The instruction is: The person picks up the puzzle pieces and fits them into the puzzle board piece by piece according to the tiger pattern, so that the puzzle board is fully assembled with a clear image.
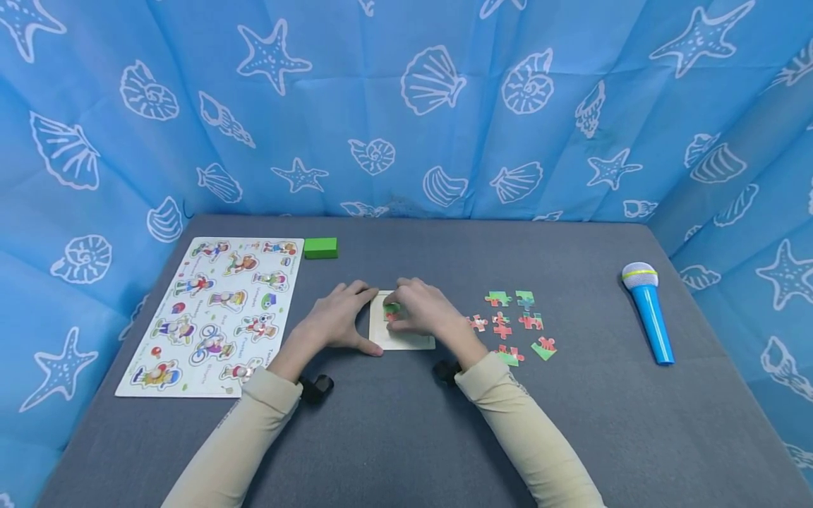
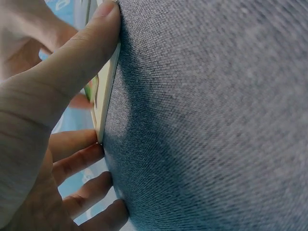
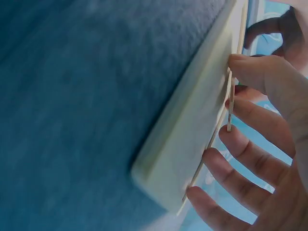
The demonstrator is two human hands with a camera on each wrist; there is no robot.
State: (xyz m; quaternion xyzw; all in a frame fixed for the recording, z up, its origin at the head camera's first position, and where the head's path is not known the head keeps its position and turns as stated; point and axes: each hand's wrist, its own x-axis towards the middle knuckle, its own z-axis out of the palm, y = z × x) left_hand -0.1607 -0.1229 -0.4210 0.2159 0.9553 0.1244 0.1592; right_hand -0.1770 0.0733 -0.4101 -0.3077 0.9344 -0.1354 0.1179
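Observation:
A small pale wooden puzzle tray (image 1: 413,342) lies flat on the grey table, between both hands. My left hand (image 1: 335,317) holds its left side; in the left wrist view the thumb lies on the near edge and the fingers (image 2: 74,139) meet the far end. Over the tray, my right hand (image 1: 424,309) pinches a red and green jigsaw piece (image 1: 391,310) between thumb and fingers. The right wrist view shows that piece (image 3: 231,108) edge-on, tilted against the tray surface, with other fingertips touching the tray (image 3: 192,125). The right hand hides part of the tray.
Several loose jigsaw pieces (image 1: 502,324) lie right of the tray. A blue toy microphone (image 1: 651,314) rests farther right. At left are a white picture board (image 1: 209,317) and a green block (image 1: 320,248). A blue shell-patterned curtain (image 1: 406,106) hangs behind the table.

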